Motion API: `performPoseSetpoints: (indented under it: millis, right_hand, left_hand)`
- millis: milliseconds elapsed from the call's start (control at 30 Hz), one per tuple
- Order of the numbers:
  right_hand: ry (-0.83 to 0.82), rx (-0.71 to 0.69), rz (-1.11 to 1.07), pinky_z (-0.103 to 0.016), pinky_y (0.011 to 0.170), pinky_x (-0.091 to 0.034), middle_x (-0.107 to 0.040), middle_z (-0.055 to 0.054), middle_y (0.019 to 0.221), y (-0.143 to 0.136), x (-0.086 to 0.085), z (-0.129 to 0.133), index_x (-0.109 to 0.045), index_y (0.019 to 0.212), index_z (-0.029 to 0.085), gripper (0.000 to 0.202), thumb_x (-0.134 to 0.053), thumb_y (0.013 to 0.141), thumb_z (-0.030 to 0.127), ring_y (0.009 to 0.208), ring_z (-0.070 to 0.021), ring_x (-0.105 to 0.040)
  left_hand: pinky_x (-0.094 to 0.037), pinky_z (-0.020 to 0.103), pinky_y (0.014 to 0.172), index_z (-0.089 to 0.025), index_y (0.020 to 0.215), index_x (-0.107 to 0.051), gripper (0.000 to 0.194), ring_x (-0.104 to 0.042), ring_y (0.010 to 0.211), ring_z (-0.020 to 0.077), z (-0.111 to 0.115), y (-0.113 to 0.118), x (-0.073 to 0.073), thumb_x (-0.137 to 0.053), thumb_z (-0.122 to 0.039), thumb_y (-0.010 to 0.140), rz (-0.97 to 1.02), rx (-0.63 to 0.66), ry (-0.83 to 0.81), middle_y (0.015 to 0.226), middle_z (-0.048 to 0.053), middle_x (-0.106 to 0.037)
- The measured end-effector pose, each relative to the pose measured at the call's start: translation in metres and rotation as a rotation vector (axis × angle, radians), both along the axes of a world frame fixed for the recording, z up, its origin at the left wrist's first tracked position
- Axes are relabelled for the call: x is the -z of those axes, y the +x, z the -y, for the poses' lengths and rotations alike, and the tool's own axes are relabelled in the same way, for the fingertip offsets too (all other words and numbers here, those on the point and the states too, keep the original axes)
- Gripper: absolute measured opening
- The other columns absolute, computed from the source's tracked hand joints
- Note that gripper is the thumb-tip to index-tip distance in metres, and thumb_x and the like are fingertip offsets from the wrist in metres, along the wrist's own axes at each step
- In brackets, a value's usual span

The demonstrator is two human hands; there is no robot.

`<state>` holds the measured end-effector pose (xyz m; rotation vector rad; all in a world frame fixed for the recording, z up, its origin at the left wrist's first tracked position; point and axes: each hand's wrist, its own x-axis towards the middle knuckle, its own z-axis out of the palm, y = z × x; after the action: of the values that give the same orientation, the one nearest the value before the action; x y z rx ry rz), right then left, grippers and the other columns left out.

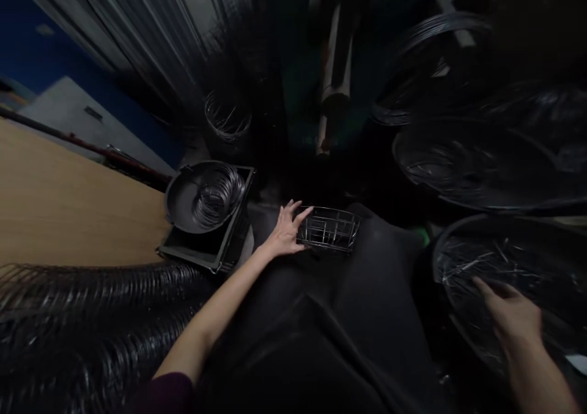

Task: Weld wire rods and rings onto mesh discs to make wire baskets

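On the dark-clothed lap (321,316), at its far edge near the knees, sat a small wire basket frame (328,229), upright, open side up. The left hand (285,233) rested against the basket's left end, fingers spread and loosely curled on the rim wires; not a full clamp, more a steadying touch. The right hand (511,316) was over the big dark tub (504,279) at the right, fingers extended into the loose cut wires (477,267); couldn't tell if it pinched any.

Handling, my read: the frame looked light and fairly stiff, thin welded wire, likely to flex or bend if squeezed mid-span. Bare metal, a bit slick, and any wire ends could snag cloth or skin. Best hold would be the top rim at a corner or the short end, where wires cross, not a single strand.

Room: tight. Left of the lap, a black crate (215,243) held a round pan (192,200) with coiled wire rings (220,194), near the left forearm. A stack of wire coils (92,322) filled the near-left. The wooden tabletop (68,200) lay beyond, its right edge just beside the crate. More dark coils (481,157) crowded the far right. Open space was mostly straight above the lap, between the crate and the tub. Lighting was poor; the far side was unreadable.
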<state>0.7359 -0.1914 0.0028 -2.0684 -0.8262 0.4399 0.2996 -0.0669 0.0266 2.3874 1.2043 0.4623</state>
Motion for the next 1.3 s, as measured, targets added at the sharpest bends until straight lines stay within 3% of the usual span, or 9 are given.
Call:
performPoseSetpoints:
  millis: [100,233,333,500,567,700,833,933,1300]
  right_hand:
    - [0.058,0.115,0.013,-0.054,0.073,-0.051,-0.064,-0.01,0.077,-0.041,-0.029,0.012,-0.058,0.074,0.033,0.031,-0.067,0.064,0.061,0.078,-0.0319,-0.065]
    - [-0.013,-0.164,-0.166,-0.045,0.074,-0.054,-0.067,-0.008,0.08,-0.112,-0.038,0.011,-0.061,0.082,0.023,0.048,-0.069,0.061,0.065,0.076,-0.0252,-0.065]
    - [0.003,-0.262,-0.351,-0.034,0.067,-0.053,-0.064,-0.002,0.072,-0.138,-0.038,0.001,-0.06,0.086,0.021,0.052,-0.072,0.061,0.064,0.068,-0.0188,-0.064]
    - [-0.168,-0.831,-0.481,-0.027,0.057,-0.049,-0.067,0.0,0.069,-0.161,-0.074,-0.042,-0.071,0.1,0.019,0.042,-0.073,0.074,0.052,0.061,-0.0154,-0.061]
    - [-0.213,-0.975,-0.359,-0.029,0.062,-0.051,-0.071,-0.002,0.073,-0.178,-0.084,-0.064,-0.075,0.09,0.019,0.031,-0.07,0.079,0.047,0.066,-0.0175,-0.065]
    - [-0.039,-0.989,0.203,-0.032,0.079,-0.055,-0.076,-0.004,0.097,-0.209,-0.082,-0.09,-0.076,0.098,0.023,0.018,-0.065,0.088,0.033,0.088,-0.022,-0.071]
    - [0.069,-1.113,0.594,-0.03,0.068,-0.057,-0.068,-0.006,0.122,-0.217,-0.078,-0.095,-0.064,0.129,0.022,0.041,-0.064,0.09,0.037,0.096,-0.0241,-0.071]
    - [0.155,-1.144,0.718,-0.028,0.063,-0.056,-0.068,-0.003,0.121,-0.216,-0.082,-0.103,-0.064,0.129,0.023,0.037,-0.057,0.094,0.033,0.087,-0.0208,-0.073]
    - [0.379,-1.201,0.646,-0.024,0.071,-0.059,-0.071,-0.003,0.114,-0.2,-0.1,-0.148,-0.069,0.118,0.023,0.027,-0.054,0.096,0.027,0.089,-0.0157,-0.073]
  left_hand:
    - [-0.009,0.072,0.115,-0.022,0.153,-0.027,0.101,-0.009,0.149,0.0437,0.008,0.005,-0.007,-0.078,-0.051,0.07,-0.059,0.019,0.011,0.158,0.02,-0.018]
    - [-0.01,0.073,0.114,-0.021,0.152,-0.028,0.101,-0.011,0.149,0.0445,0.0,0.007,-0.012,-0.08,-0.049,0.07,-0.086,0.032,-0.027,0.158,0.022,-0.019]
    - [-0.009,0.074,0.113,-0.024,0.15,-0.031,0.098,-0.014,0.148,0.0447,-0.012,0.008,-0.014,-0.082,-0.044,0.068,-0.081,0.067,-0.011,0.158,0.02,-0.02]
    - [-0.015,0.072,0.115,-0.022,0.143,-0.037,0.091,-0.023,0.146,0.0421,-0.02,0.011,-0.015,-0.084,-0.039,0.066,0.03,0.142,-0.006,0.153,0.021,-0.028]
    - [-0.018,0.069,0.116,-0.021,0.14,-0.04,0.087,-0.029,0.144,0.0399,-0.021,0.012,-0.016,-0.084,-0.037,0.066,0.068,0.136,-0.006,0.149,0.02,-0.033]
    - [-0.033,0.058,0.114,-0.02,0.134,-0.047,0.08,-0.039,0.136,0.0353,-0.029,0.011,-0.025,-0.084,-0.034,0.065,0.141,0.126,0.012,0.142,0.018,-0.04]
    - [-0.039,0.051,0.112,-0.02,0.131,-0.05,0.077,-0.042,0.132,0.0336,-0.04,0.006,-0.042,-0.084,-0.034,0.064,0.214,0.094,0.081,0.14,0.016,-0.043]
    - [-0.04,0.05,0.11,-0.02,0.13,-0.051,0.076,-0.044,0.131,0.0335,-0.047,0.005,-0.054,-0.084,-0.032,0.063,0.228,0.081,0.13,0.138,0.016,-0.045]
    - [-0.042,0.05,0.109,-0.019,0.124,-0.051,0.073,-0.047,0.131,0.034,-0.082,0.013,-0.076,-0.085,-0.03,0.061,0.283,0.077,0.184,0.14,0.018,-0.047]
